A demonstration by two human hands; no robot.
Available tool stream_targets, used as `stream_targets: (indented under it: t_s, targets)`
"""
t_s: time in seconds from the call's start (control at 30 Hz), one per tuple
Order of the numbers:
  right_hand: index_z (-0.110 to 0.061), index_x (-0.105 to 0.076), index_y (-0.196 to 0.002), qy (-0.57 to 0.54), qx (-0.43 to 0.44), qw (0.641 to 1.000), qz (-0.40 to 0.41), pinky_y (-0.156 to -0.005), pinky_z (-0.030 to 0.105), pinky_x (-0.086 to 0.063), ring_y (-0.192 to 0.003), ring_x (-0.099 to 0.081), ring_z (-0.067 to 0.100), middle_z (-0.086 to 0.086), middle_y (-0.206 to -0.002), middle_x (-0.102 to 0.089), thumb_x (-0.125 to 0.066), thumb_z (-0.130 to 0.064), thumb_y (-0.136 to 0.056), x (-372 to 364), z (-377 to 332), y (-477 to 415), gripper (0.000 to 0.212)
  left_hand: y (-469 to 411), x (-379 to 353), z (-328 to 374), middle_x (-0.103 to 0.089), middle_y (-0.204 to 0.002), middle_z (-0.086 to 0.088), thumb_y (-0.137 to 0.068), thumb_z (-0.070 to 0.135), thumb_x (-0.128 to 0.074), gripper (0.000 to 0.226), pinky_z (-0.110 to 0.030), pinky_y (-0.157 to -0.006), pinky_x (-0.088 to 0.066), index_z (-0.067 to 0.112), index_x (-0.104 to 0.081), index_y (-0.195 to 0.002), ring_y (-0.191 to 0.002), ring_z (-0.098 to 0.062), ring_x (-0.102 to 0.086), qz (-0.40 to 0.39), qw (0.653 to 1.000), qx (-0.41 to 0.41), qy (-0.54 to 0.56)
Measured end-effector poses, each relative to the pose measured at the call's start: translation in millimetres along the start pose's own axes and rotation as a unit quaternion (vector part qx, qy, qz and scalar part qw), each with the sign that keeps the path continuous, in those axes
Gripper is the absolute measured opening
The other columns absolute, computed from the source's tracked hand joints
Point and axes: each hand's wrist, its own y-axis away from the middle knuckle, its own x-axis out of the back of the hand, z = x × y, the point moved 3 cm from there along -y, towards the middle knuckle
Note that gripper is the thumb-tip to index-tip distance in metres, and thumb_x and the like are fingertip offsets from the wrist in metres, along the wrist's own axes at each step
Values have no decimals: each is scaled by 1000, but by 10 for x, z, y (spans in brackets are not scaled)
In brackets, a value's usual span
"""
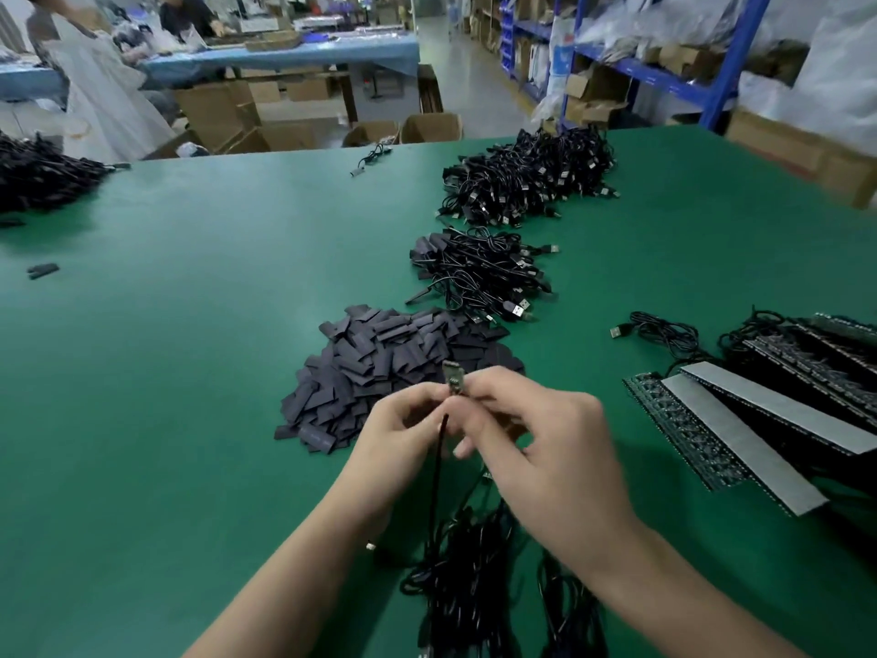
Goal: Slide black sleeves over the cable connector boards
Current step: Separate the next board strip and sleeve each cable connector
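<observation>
- Small connector board (452, 376) held upright above the green table (190, 372), just in front of the sleeve pile, its top end poking out above the fingertips and uncovered
- Left hand (403, 420) with fingers curled, thumb and forefinger pinching the lower end of the connector board
- Right hand (536, 434) closed in from the other side, thumb and forefinger gripping the same board, other fingers folded underneath
- Thin black cable (439, 458) hanging from the board's lower end, down between the two hands, into a tangle of loose cables (465, 586) on the table by the wrists
- Pile of black sleeves (379, 363) heaped flat on the table just beyond the hands, apart from them
- Farther back in the same line, a smaller bundle of cables (474, 268) with some black sleeves showing at its left side
- Beyond that, a big heap of plug cables (527, 178) near the far edge
- At the right, long dark strips (759, 420) with grey backing, fanned over one another, more black wire behind them
- Single plug cable (655, 327) lying between the strips and the smaller bundle
- Another dark pile (42, 175) at the far left edge, two stray sleeves (42, 270) alone on the green nearby
- Behind the table, cardboard boxes (432, 128) on the floor and blue shelves (664, 68) at the right, blurred
</observation>
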Motion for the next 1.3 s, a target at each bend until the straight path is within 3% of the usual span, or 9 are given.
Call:
stream_targets:
  t_s: [0.03, 0.1, 0.17, 0.3, 0.43, 0.57, 0.83, 1.03, 1.3]
  targets:
    - [-23, -73, -97, -9, -24, 999, 19, -56, 25, -57, -66, -73, 3, -14, -74, -73, -64, -30, -100, 15, 67, -5, 12, 29, -26, -41, -67, -77, 1, -97, 11, -66, 11, -21, -61, -47, 16, -75, -94, -67, -10, -58, -5, 995, 41, 91]
    - [-23, -69, -89, -24, -71, 996, 56, -53, 16, -52, -63, -73, 3, -13, -74, -73, -65, -26, -101, 72, 203, -17, 13, 93, -35, -103, -66, -79, -4, -90, 26, -68, 19, -21, -58, -50, 10, -72, -100, -67, -11, -59, 12, 977, 96, 190]
    - [-26, -67, -86, -42, -130, 989, 56, -50, 20, -53, -60, -74, 6, -11, -75, -74, -64, -25, -102, 96, 350, -26, 17, 151, -6, -114, -66, -78, -3, -92, 26, -66, 15, -22, -57, -53, 12, -69, -96, -67, -11, -62, 30, 979, 111, 168]
    - [-17, -67, -90, -120, -254, 958, 56, -50, 31, -55, -59, -76, 22, 1, -78, -77, -60, -22, -104, 86, 635, -18, 17, 312, 51, -80, -67, -75, -6, -104, 18, -58, 14, -27, -54, -53, 10, -60, -93, -63, -15, -64, 12, 993, 113, 11]
    - [-17, -67, -91, -125, -266, 954, 59, -52, 32, -58, -62, -77, 23, 3, -76, -77, -60, -23, -105, 50, 743, 20, 17, 427, 127, 39, -68, -74, 17, -105, 16, -53, 17, -25, -57, -44, 24, -53, -89, -55, -6, -53, 58, 964, -8, -260]
    - [-17, -65, -91, -119, -262, 955, 65, -53, 30, -59, -63, -77, 21, 1, -76, -77, -57, -23, -106, 11, 740, 46, 18, 501, 96, 206, -66, -74, 12, -105, 18, -52, 17, -15, -49, -32, 29, -50, -92, -50, -5, -47, 109, 936, -103, -317]
    - [-19, -63, -90, -121, -237, 959, -96, -66, 31, -63, -72, -78, 16, -1, -82, -79, -58, -22, -105, -182, 524, 61, 16, 561, 53, 188, -68, -77, 3, -104, 20, -52, 16, -41, -48, -46, 32, -52, -93, -51, -30, -53, 119, 969, -106, -187]
    - [-2, -58, -99, -212, -258, 942, -43, -71, 32, -64, -82, -79, 24, 6, -92, -80, -48, -16, -109, -60, 473, -141, 20, 680, 219, 105, -65, -74, 3, -106, 25, -52, 12, -26, -45, -40, 27, -55, -95, -49, -12, -46, 137, 975, -90, -148]
    - [-6, -56, -104, -418, -207, 884, 1, -67, 26, -61, -85, -79, 27, 15, -96, -79, -43, -14, -109, 100, 236, -343, 16, 683, 344, -47, -62, -83, -5, -96, 31, -57, 16, -17, -45, -36, 19, -61, -86, -48, -12, -40, 107, 982, 62, 141]
